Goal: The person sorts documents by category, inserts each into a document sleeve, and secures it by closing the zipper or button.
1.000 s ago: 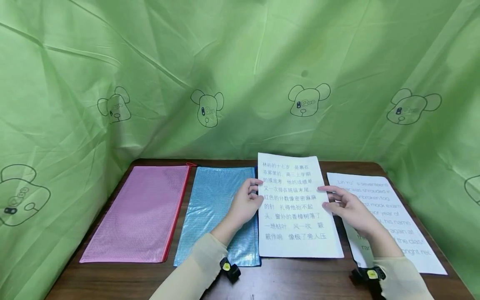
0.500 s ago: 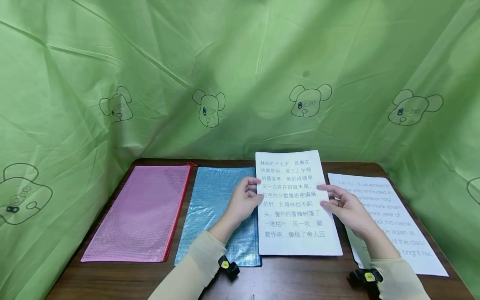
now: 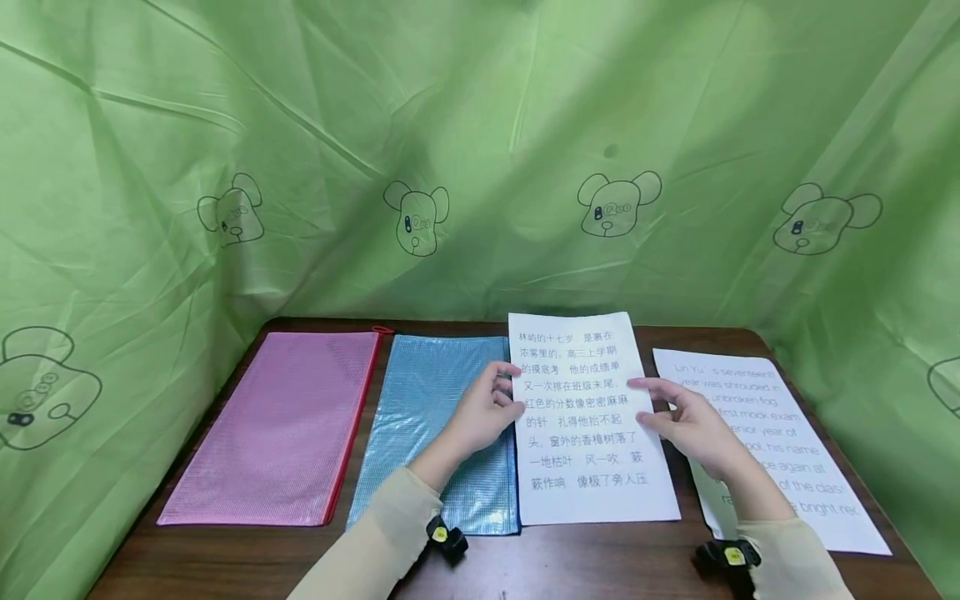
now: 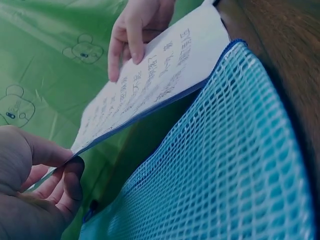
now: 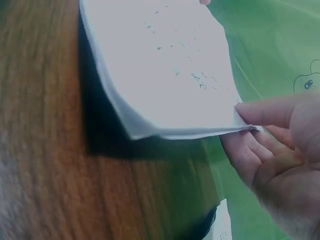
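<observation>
Both hands hold a few printed sheets of paper with Chinese text, level with the middle of their long sides. My left hand pinches the left edge between thumb and fingers. At the right edge, my right hand pinches with thumb on top and fingers below, as the right wrist view shows. The sheets' near corner hangs over the table with a dark shadow beneath. Under my left forearm lies a blue mesh zip pouch, whose right edge runs right beside the sheets; its mesh fills the left wrist view's lower right.
A pink mesh pouch with a red zip lies at the left of the brown wooden table. On the right, paper with English text lies partly under my right forearm. A green curtain with bear outlines surrounds the table.
The sheets rose slightly, then came down and a little nearer to me, shifting slightly left. Both hands moved with them, keeping their pinch. The pouches and the English paper stayed in place.
</observation>
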Motion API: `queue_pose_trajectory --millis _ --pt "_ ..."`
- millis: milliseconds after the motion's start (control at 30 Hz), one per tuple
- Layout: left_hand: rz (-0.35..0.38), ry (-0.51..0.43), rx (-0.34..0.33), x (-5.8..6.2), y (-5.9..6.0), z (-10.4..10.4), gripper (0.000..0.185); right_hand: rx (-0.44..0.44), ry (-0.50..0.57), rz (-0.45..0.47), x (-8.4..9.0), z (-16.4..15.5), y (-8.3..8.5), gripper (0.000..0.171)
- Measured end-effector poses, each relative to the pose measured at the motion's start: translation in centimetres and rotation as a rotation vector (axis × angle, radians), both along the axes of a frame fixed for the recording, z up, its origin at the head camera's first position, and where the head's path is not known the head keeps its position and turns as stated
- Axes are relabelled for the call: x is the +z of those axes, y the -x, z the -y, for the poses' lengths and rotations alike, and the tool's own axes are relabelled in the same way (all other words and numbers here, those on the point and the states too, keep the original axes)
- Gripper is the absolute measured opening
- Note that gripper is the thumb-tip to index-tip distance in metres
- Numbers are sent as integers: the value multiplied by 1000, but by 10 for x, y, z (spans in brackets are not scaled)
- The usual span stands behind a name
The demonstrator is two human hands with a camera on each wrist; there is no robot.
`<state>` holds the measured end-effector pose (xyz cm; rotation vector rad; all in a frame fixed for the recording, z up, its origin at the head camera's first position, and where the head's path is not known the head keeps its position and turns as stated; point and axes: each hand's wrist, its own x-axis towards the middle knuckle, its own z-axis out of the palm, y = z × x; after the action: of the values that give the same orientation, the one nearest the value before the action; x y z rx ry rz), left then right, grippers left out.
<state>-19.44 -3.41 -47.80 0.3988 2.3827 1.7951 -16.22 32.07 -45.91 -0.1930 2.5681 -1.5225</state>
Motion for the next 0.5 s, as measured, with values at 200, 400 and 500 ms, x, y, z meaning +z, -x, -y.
queue_pose_trajectory --millis 200,400,500 --pt "2 -5 -16 3 -1 1 41 3 0 13 -1 -3 -2 56" --pt "-3 -3 -44 5 -2 2 38 13 87 13 4 -12 -2 57" --pt "-17 51 -59 5 -1 8 31 7 112 16 7 -17 -1 58"
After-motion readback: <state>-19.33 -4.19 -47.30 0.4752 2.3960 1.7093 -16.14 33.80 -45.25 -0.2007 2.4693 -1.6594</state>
